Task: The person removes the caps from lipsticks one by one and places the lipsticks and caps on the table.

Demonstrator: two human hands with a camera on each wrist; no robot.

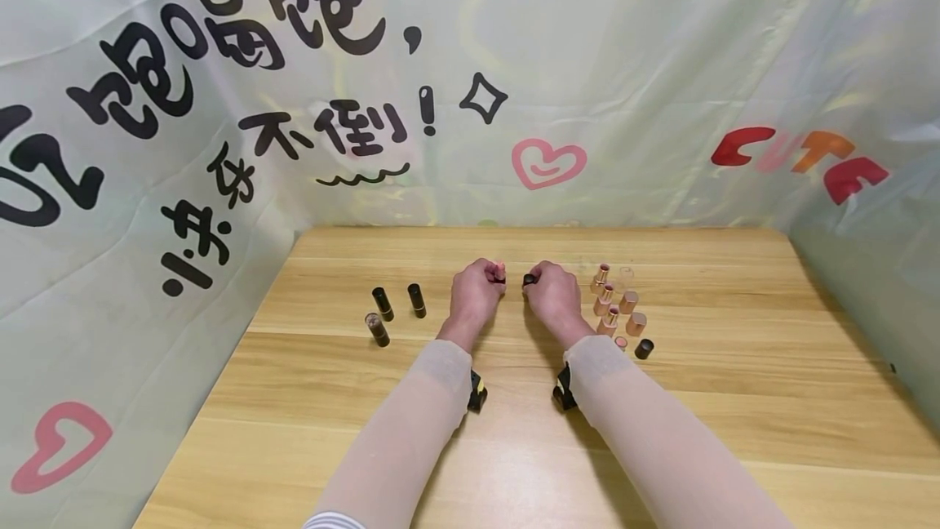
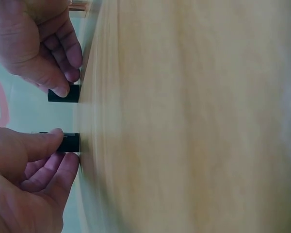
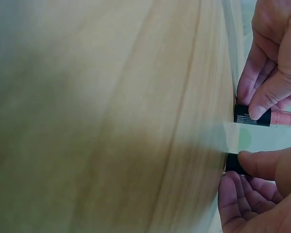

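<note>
In the head view, my left hand (image 1: 473, 296) pinches an uncapped lipstick with a black base; its pink tip (image 1: 499, 269) points up. The right wrist view shows the lipstick's black base (image 3: 253, 116), printed with small white text, with a clear collar below the pink tip. My right hand (image 1: 556, 294) pinches a short black lipstick cap (image 3: 234, 164) between thumb and fingers. Cap and lipstick are apart, side by side, low at the table surface. In the left wrist view the cap (image 2: 63, 94) is the upper piece.
Several black lipstick tubes, one of them here (image 1: 416, 300), stand on the left of the wooden table (image 1: 514, 464). At right stand uncapped rose-gold lipsticks (image 1: 604, 302), rose-gold caps (image 1: 636, 323) and a black cap (image 1: 644, 348). Beside my right sleeve a pink-topped item (image 1: 620, 343) is partly hidden.
</note>
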